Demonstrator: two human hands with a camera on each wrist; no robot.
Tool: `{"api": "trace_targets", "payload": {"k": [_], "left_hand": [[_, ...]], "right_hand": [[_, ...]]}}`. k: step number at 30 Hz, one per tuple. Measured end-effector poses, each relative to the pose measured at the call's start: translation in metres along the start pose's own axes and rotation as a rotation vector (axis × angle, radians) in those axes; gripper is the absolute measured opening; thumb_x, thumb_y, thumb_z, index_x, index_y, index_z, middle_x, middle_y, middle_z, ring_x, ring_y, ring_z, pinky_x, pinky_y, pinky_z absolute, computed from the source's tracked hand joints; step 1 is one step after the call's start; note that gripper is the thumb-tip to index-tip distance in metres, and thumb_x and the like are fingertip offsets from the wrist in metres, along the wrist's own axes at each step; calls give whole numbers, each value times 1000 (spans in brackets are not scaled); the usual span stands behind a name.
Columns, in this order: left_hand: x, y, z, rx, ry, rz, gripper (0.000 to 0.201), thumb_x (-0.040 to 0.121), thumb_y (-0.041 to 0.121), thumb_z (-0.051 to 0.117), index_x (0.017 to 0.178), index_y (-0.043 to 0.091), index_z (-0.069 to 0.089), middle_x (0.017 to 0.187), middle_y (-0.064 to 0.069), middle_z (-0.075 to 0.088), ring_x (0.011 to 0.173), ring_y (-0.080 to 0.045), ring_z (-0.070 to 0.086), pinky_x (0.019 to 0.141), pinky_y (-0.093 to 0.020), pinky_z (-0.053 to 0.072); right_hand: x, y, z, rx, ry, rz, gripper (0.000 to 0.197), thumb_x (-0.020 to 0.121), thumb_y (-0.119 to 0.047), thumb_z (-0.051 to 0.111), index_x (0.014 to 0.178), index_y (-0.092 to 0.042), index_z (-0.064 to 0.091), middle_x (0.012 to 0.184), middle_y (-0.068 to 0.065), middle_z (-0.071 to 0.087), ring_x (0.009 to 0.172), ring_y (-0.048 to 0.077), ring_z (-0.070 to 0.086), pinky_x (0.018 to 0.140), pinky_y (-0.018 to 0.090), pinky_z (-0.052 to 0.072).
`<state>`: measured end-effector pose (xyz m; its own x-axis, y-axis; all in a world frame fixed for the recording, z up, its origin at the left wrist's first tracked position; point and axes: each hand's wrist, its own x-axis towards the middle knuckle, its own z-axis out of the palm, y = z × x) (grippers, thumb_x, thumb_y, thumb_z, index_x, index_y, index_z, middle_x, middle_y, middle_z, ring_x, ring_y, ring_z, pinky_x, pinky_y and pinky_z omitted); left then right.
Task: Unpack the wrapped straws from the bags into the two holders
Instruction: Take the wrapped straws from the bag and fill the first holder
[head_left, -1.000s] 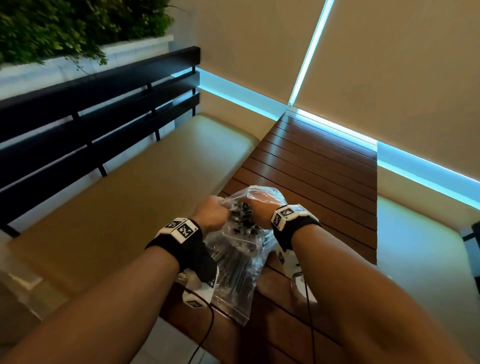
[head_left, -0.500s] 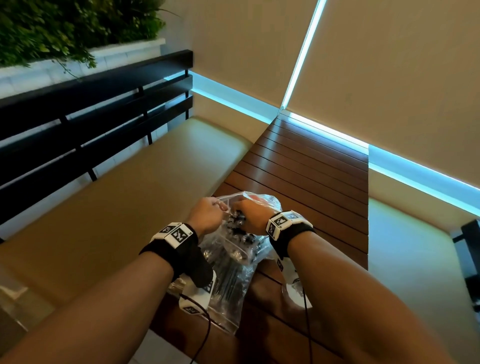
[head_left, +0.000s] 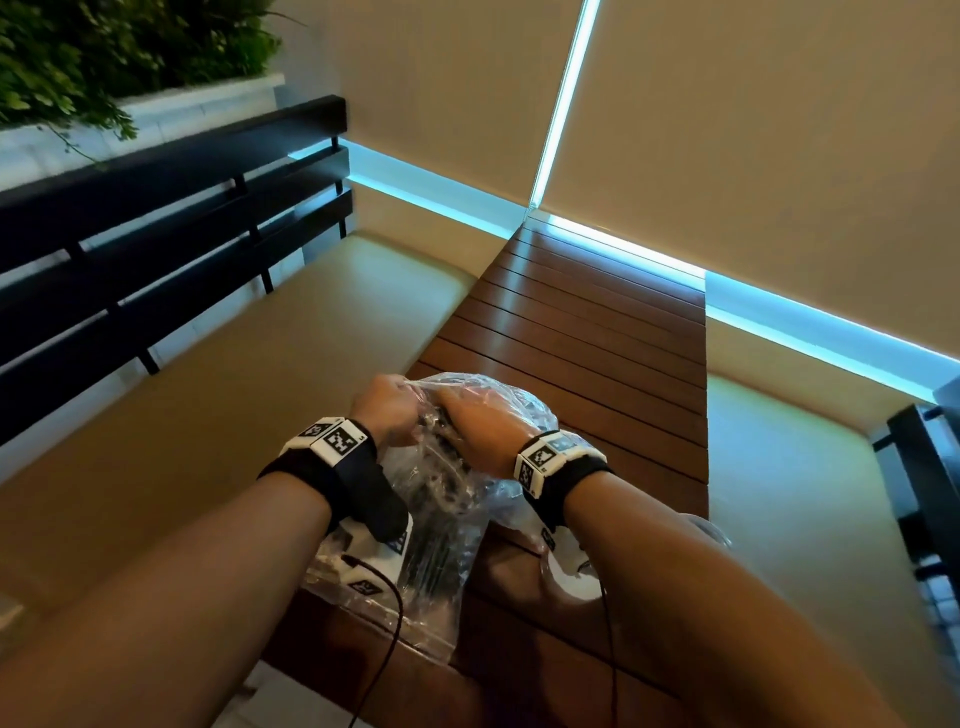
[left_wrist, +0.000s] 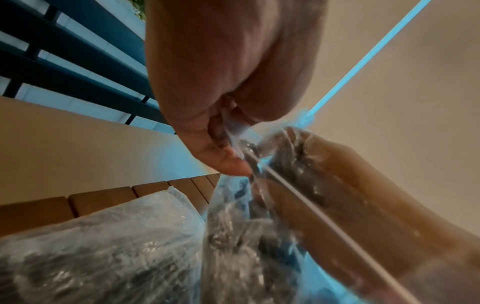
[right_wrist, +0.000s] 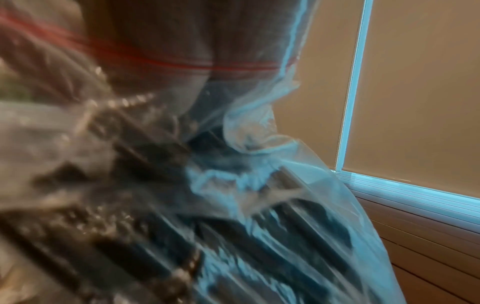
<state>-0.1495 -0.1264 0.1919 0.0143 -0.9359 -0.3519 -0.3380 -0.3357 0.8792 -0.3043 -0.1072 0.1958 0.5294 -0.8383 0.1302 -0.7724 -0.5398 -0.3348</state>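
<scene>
A clear zip bag (head_left: 447, 525) full of black wrapped straws (head_left: 439, 551) stands on the slatted wooden table (head_left: 571, 338). My left hand (head_left: 387, 410) pinches the near edge of the bag's mouth; the left wrist view shows its fingers (left_wrist: 221, 133) closed on the plastic. My right hand (head_left: 478, 421) reaches down inside the bag, seen through the film. In the blurred right wrist view the bag's red zip line (right_wrist: 207, 65) crosses in front of my right hand, above the straws (right_wrist: 130, 236). The right hand's fingertips are hidden. No holder is plainly in view.
A second plastic bag (left_wrist: 103, 236) lies to the left of the one I hold. A clear rounded object (head_left: 709, 527) peeks out under my right forearm. Tan bench cushions (head_left: 208, 415) flank the table, with a black slatted backrest (head_left: 156, 234) on the left.
My right hand has gone from the bag's mouth down into the bag. The left hand keeps its pinch on the edge. The head camera has tilted slightly.
</scene>
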Motion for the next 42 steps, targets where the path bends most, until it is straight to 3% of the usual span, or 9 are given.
{"api": "trace_targets", "payload": {"k": [7,10,16,20,23,26,29,36,42], "left_hand": [[-6,16,2,-217,-55,-39,27,97,-2,41,100,-2,68,95,-24,67,73,-31,65,46,-30,54],[-10,20,6,-302,-57,-62,28,104,9,36,101,5,63,94,-18,64,74,-25,62,45,-29,54],[-24,31,18,-341,-133,-78,28,107,17,32,107,6,57,93,-12,63,77,-22,63,52,-33,56],[-27,39,16,-258,-258,38,19,101,12,50,115,6,62,100,-13,70,83,-27,71,62,-37,61],[-25,41,19,-184,-217,125,23,89,-8,58,105,4,67,97,-17,73,79,-29,73,66,-40,62],[-21,40,21,-196,-86,157,20,82,-11,63,90,4,73,90,-20,74,76,-35,74,66,-47,62],[-19,41,20,-258,-90,141,17,78,-14,67,92,-5,71,90,-24,73,76,-33,72,59,-37,61],[-17,35,16,-283,-121,143,5,87,3,69,92,2,71,88,-15,72,73,-24,69,64,-36,58],[2,31,27,-220,86,79,20,87,-3,61,71,9,65,76,-15,71,61,-26,69,57,-39,59]], "right_hand": [[-7,-3,-25,24,37,35,31,90,-20,69,116,-6,58,117,12,65,101,24,57,91,30,43],[-5,-8,-36,74,143,99,26,91,-13,65,113,-8,53,109,11,65,91,23,57,74,26,37],[-4,-5,-37,175,245,128,30,90,-19,65,116,-10,53,108,8,65,92,23,56,78,34,45],[-6,-2,-36,295,361,168,22,94,-14,59,114,-6,53,107,11,63,87,21,56,73,31,44],[-3,-5,-35,345,359,182,18,97,-15,54,113,-7,50,104,13,64,87,27,59,75,38,49],[-3,-7,-39,400,304,218,24,91,-8,59,113,-10,49,104,10,63,88,25,58,70,28,45],[-6,-4,-39,368,240,211,42,82,-8,71,118,-12,49,109,7,62,90,20,57,67,24,41],[-11,6,-28,286,236,252,43,87,-6,68,125,-9,47,111,12,68,98,27,64,76,28,42],[-9,0,-36,115,315,214,44,88,-32,70,122,-17,48,114,4,64,98,20,59,79,33,50]]}}
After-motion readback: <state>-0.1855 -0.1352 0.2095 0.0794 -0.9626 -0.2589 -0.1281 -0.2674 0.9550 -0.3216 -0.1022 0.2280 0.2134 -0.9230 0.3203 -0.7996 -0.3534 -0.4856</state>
